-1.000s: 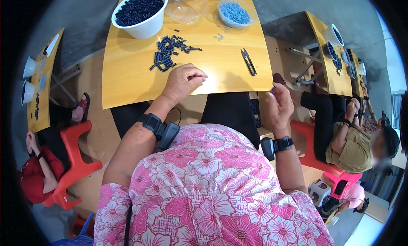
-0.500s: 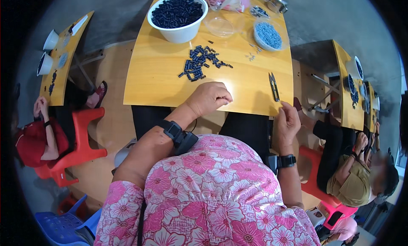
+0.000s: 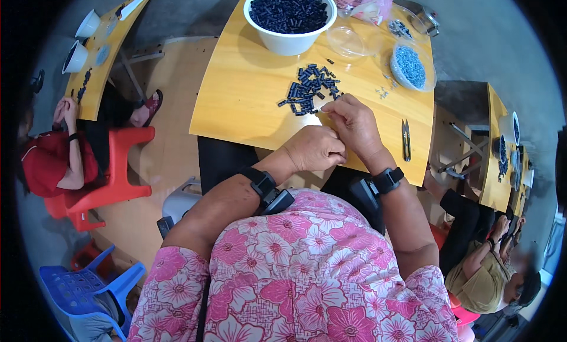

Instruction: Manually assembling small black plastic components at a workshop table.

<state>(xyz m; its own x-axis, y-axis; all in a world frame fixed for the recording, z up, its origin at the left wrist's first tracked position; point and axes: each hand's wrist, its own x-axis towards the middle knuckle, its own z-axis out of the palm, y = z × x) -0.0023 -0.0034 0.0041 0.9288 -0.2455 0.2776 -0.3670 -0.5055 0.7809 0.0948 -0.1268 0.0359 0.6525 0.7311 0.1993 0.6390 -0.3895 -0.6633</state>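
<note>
A loose pile of small black cylindrical pieces (image 3: pixel 308 89) lies on the yellow table (image 3: pixel 236 100) in front of me. My right hand (image 3: pixel 356 126) reaches to the pile's near right edge, thumb and forefinger brought together; whatever they pinch is too small to make out. Just below and left of it, my left hand (image 3: pixel 316 148) is closed at the table's front edge, and its curled fingers hide anything inside. Black thread snips (image 3: pixel 406 140) lie to the right of my right hand, touched by neither hand.
Behind the pile stands a white tub (image 3: pixel 289 42) full of black pieces. A clear lid (image 3: pixel 346 41), a bowl of small blue pieces (image 3: pixel 409 67) and a pink bag (image 3: pixel 369 2) are at the back right. People sit at other tables on both sides; a blue chair (image 3: pixel 82 289) is at lower left.
My right hand has moved from beside the snips, leftward and forward to the pile's edge. My left hand stays closed near the table's front edge. The whole view has shifted.
</note>
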